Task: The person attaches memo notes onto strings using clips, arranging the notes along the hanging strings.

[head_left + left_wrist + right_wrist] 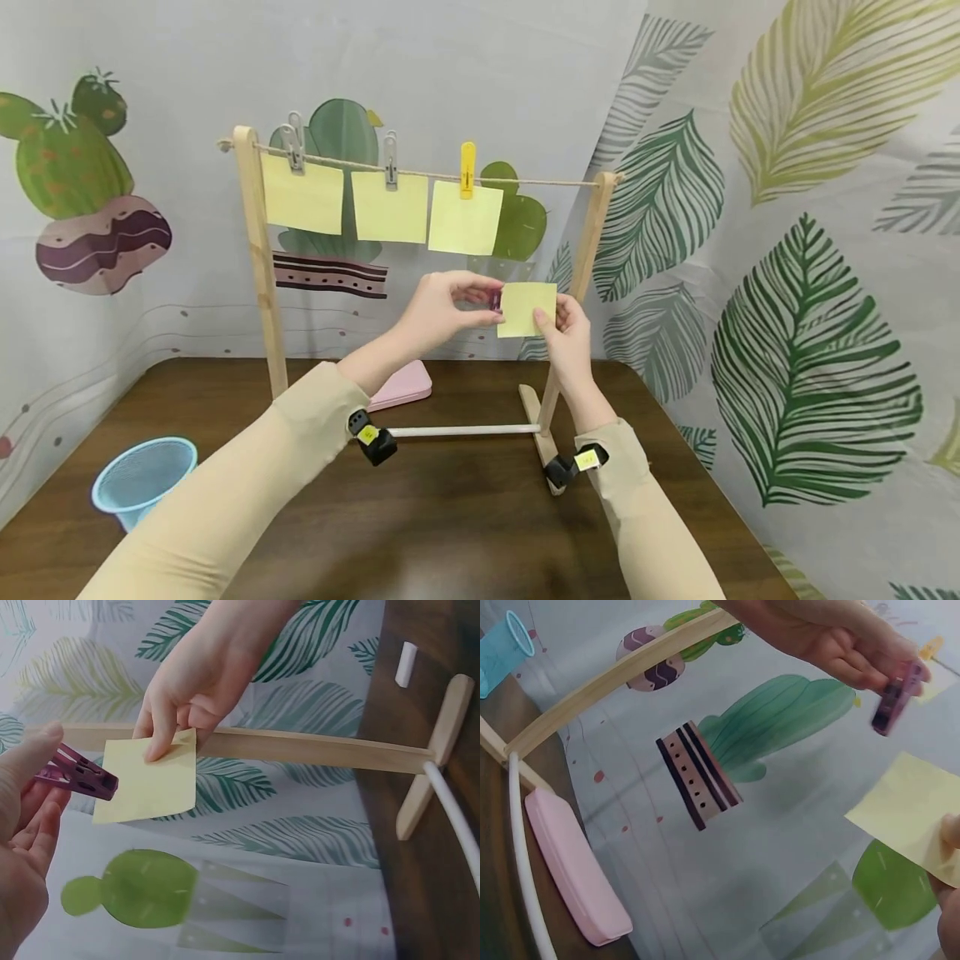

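My left hand (447,307) pinches a purple clothespin (78,774) between thumb and fingers. Beside it, my right hand (564,337) holds a yellow sticky note (525,310) by its right edge, thumb in front. In the right wrist view the clothespin (897,699) is apart from the note (911,814). Above both hands a string (555,182) runs between two wooden posts. Three yellow notes hang there: the left one (303,196) and middle one (390,208) under grey clothespins, the right one (465,221) under a yellow clothespin (467,171).
The wooden frame's right post (588,242) stands just behind my right hand, and a white bar (465,431) joins the posts low down. A pink case (405,385) lies on the brown table (450,517) behind my left forearm. A blue mesh basket (142,475) stands at the left.
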`<state>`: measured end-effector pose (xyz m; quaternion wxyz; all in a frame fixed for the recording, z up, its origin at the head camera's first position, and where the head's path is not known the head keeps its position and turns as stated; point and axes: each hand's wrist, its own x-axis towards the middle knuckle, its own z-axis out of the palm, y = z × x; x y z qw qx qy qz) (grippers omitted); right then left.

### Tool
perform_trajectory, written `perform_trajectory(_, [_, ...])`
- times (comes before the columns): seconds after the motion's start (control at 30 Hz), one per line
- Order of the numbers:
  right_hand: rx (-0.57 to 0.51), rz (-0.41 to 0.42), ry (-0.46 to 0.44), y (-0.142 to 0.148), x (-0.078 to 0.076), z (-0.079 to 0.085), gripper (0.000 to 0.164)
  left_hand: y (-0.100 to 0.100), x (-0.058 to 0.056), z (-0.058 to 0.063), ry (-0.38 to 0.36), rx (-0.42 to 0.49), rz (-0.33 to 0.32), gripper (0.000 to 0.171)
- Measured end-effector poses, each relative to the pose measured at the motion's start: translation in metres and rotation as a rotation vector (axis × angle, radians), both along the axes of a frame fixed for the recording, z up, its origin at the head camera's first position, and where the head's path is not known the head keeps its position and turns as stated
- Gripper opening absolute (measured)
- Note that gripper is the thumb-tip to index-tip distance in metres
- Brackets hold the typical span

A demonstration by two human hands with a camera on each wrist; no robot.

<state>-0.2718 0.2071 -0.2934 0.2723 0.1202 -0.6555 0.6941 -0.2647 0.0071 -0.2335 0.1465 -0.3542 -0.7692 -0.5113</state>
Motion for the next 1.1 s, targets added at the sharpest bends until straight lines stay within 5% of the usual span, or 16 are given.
perform_trajectory(0.27, [-0.015, -0.045, 0.015, -0.005, -0.005, 0.024, 0.026, 0.011, -0.002, 0.043, -0.02, 0.004, -0.009, 0.043])
perform_trajectory(0.53, [-0.049, -0.066, 0.065, -0.011, -0.008, 0.057, 0.026, 0.02, -0.005, 0.083, 0.059, 0.027, -0.017, 0.039])
perform_trajectory(0.8, [-0.12, -0.075, 0.107, -0.021, -0.015, 0.076, 0.025, 0.03, -0.003, 0.11, 0.161, -0.053, -0.015, 0.037])
perform_trajectory(1.1, [-0.154, -0.097, 0.109, -0.023, -0.017, 0.089, 0.026, 0.033, -0.005, 0.141, 0.186, 0.042, 0.078, 0.032])
